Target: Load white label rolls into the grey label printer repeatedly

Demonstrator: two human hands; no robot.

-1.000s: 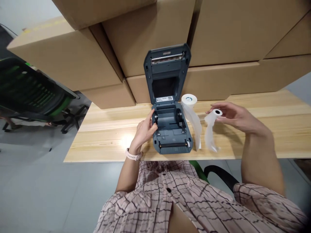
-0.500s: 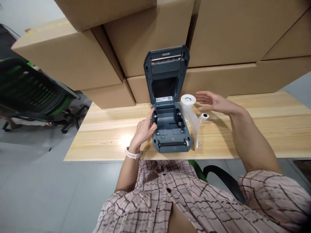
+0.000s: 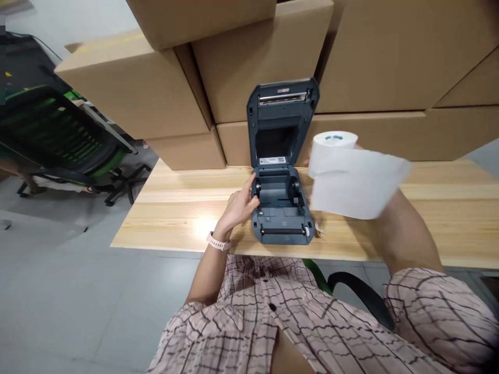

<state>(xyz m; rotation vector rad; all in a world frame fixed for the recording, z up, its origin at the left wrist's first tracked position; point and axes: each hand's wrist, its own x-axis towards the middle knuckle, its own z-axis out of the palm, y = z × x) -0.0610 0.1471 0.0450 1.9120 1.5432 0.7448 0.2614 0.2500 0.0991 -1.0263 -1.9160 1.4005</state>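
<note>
A dark grey label printer [image 3: 283, 218] stands on the wooden table with its lid [image 3: 284, 122] raised, and its roll bay holds no roll. Thumb and forefinger spread, my left hand [image 3: 238, 206] rests against the printer's left rim. My right hand [image 3: 359, 147] is mostly hidden behind a white label roll [image 3: 331, 139], gripping it in the air to the right of the printer. A wide strip of white paper [image 3: 354, 182] hangs loose from the roll and covers much of the hand. Something small and pale [image 3: 318, 228] lies by the printer's front right corner.
Large cardboard boxes [image 3: 374, 62] are stacked along the back of the table [image 3: 183, 208], close behind the raised lid. A green and black office chair [image 3: 50, 130] stands on the floor at left. Part of another chair [image 3: 358, 293] is beside me.
My right hand has taken hold of the label roll and lifted it off the table, its loose paper swinging out to the right. My left hand stays at the printer's left side.
</note>
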